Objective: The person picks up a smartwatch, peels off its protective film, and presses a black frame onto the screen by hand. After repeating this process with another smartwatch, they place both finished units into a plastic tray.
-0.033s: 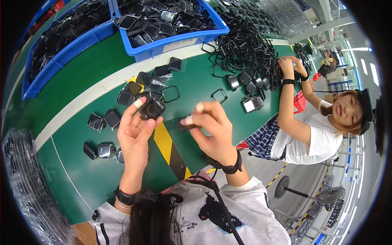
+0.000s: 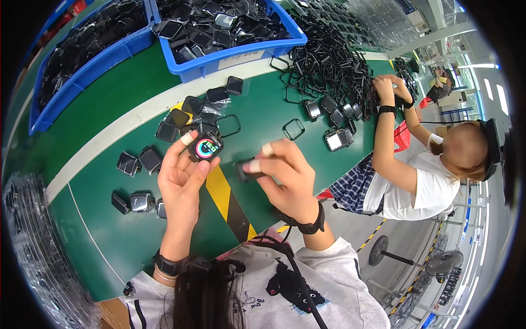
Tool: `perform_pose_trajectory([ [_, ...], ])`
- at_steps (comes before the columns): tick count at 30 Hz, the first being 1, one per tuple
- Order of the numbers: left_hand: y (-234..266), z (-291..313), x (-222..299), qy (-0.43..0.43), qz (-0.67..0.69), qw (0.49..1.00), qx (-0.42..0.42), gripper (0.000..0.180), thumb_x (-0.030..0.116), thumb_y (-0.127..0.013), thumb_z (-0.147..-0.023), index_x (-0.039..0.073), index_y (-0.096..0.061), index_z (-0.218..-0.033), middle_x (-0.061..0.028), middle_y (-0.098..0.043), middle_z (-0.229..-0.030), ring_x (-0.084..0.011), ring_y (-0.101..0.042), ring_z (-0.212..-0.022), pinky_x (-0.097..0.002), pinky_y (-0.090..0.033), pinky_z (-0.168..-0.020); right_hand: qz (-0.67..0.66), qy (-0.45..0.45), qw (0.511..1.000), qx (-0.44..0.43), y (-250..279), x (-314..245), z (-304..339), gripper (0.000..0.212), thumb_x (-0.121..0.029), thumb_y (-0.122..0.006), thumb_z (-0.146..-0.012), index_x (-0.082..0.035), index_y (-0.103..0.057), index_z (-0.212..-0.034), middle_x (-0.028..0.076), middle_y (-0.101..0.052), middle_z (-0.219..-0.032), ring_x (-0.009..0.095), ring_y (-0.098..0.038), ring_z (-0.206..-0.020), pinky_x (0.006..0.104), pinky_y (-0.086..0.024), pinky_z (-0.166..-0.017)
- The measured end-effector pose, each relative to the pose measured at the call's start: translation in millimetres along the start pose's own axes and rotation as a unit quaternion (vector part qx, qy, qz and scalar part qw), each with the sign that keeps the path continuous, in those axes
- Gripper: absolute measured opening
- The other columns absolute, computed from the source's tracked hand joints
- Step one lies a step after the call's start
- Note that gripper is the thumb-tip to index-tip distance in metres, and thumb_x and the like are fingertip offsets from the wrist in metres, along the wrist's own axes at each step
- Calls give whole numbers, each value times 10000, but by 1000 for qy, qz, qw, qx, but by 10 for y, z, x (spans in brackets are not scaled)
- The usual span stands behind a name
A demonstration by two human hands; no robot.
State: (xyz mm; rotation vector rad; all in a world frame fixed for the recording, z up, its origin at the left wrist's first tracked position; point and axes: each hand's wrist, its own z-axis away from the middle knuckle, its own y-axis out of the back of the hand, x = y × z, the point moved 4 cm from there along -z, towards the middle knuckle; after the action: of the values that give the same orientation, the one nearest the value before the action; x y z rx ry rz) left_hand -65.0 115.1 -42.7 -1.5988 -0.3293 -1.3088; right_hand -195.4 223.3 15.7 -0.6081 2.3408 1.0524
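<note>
My left hand (image 2: pixel 183 172) holds a small square watch (image 2: pixel 206 146) without a strap between thumb and fingers, its face up, showing a coloured ring on black. To its right, my right hand (image 2: pixel 287 175) pinches a small dark piece (image 2: pixel 246 170), blurred by motion, so its kind cannot be told. White tape wraps fingertips on both hands. Just beyond my left hand lie several dark square watch pieces (image 2: pixel 178 118), some in clear film, and a thin black square frame (image 2: pixel 229 125). Another such frame (image 2: pixel 293 129) lies beyond my right hand.
Two blue bins (image 2: pixel 235 63) full of film-wrapped pieces stand at the back left. A heap of black frames (image 2: pixel 334 60) spreads at the back right, near a co-worker's hands (image 2: pixel 392 88). Clear plastic trays (image 2: pixel 41 247) are stacked at the left. Wrapped pieces (image 2: pixel 141 202) lie nearer on the green table.
The watch face in my left hand has gone from dark to lit with a coloured ring. My right hand and its dark piece have shifted slightly.
</note>
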Motion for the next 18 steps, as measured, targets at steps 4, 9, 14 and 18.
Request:
perform_pose_trajectory([
  [4,-44,43,-25,15,4,999,-35,459,-124,-522,-834,-58,-407,-1274,-173,-508,-1248,-237,-569,-1086,-376,-521,-907,-23,98,994,33,65,-83,59,229,99,-685,-574,4,-605,-767,100,-588,-913,262,-570,-796,327,-498,-627],
  [9,-114,66,-47,11,6,995,-96,475,-156,-510,-815,-58,-406,-1269,-170,-507,-1245,-241,-567,-1091,-388,-518,-909,-9,125,991,37,88,-106,110,334,102,-730,-508,-48,-568,-758,78,-609,-939,263,-581,-774,303,-479,-574],
  [14,-133,100,-53,-4,-19,993,-117,483,-169,-500,-807,-61,-403,-1268,-169,-507,-1245,-242,-566,-1094,-391,-513,-915,-5,138,989,53,87,-79,146,339,84,-748,-492,-47,-555,-737,76,-609,-942,261,-581,-783,309,-489,-569],
  [18,-111,107,-45,-8,-27,992,-127,490,-178,-494,-801,-65,-401,-1268,-171,-506,-1247,-244,-564,-1099,-392,-509,-920,3,143,989,47,58,-84,144,330,88,-745,-493,-45,-558,-730,79,-610,-947,260,-583,-787,309,-499,-570],
])
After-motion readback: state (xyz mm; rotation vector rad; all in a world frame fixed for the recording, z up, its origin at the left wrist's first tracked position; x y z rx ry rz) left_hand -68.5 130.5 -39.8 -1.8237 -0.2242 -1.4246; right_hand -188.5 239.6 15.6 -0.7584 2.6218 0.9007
